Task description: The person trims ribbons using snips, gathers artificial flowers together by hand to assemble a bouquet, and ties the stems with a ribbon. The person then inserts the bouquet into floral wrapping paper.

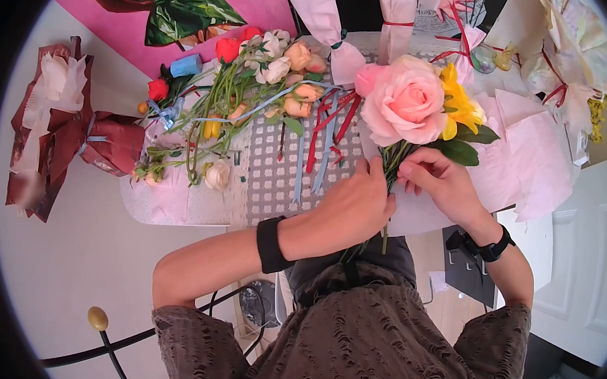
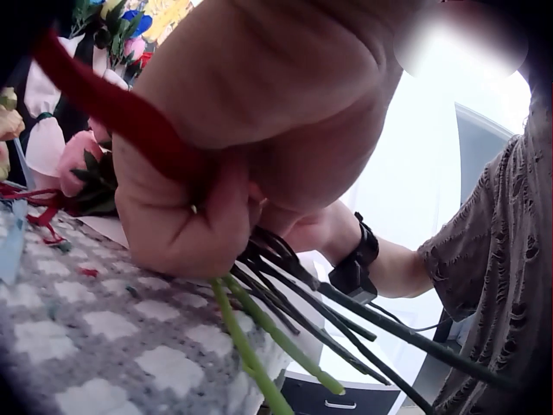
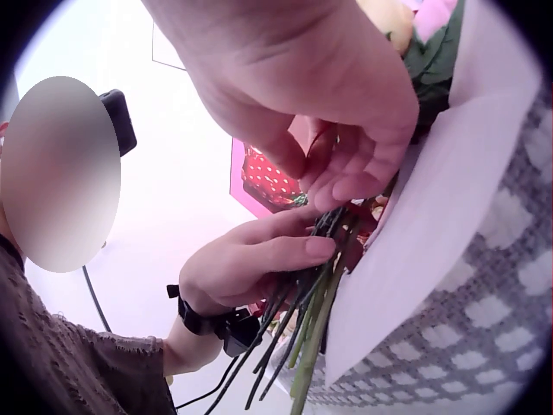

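My left hand (image 1: 351,207) grips the stems (image 3: 311,320) of a bouquet, its thumb lying across them in the right wrist view. A large pink rose (image 1: 412,102) and a yellow flower (image 1: 462,104) top the bouquet, with green leaves (image 1: 459,151) below. Over the same stems, my right hand (image 1: 448,182) pinches a red ribbon (image 3: 321,149) between thumb and fingers. One length of that red ribbon (image 2: 112,108) sticks out beside the left hand in the left wrist view. Below the hands, cut stem ends point toward the person's body.
Loose roses (image 1: 277,68) and stems lie left on the table. Red ribbons (image 1: 314,137) and blue ribbons (image 1: 299,168) rest on the grey patterned cloth (image 1: 267,201). Pink wrapping paper (image 1: 524,149) spreads at right. A dark red wrapped bouquet (image 1: 113,141) lies far left.
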`<action>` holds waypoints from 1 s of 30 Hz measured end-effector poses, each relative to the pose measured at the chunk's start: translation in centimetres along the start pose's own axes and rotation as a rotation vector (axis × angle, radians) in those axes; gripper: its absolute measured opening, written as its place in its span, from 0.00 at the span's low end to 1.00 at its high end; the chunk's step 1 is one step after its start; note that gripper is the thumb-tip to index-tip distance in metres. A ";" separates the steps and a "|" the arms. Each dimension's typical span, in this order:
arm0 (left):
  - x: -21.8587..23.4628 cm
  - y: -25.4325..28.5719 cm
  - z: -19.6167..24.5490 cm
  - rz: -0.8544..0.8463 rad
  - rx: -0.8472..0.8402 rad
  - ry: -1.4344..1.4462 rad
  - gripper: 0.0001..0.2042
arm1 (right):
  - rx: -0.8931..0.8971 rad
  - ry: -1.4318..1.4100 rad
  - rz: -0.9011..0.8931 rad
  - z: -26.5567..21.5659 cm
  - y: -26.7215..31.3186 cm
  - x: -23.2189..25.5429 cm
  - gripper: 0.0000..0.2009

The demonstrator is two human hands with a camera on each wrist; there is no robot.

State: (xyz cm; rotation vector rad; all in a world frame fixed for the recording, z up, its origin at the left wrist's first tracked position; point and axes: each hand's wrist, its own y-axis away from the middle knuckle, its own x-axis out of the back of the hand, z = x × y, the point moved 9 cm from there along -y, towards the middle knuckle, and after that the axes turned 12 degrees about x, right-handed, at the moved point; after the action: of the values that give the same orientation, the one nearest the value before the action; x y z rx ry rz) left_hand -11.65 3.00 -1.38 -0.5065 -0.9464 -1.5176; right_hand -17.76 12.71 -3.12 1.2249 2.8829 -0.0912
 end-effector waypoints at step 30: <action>4.6 -2.0 -0.1 -0.126 -0.249 0.317 0.08 | 0.010 -0.143 0.141 0.7 0.8 0.3 0.08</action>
State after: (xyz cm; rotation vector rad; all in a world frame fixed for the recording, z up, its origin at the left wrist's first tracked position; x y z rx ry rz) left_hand -14.40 0.02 1.58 -0.3715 -0.5551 -1.7799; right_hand -17.38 13.47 -3.84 1.3584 2.6705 -0.1844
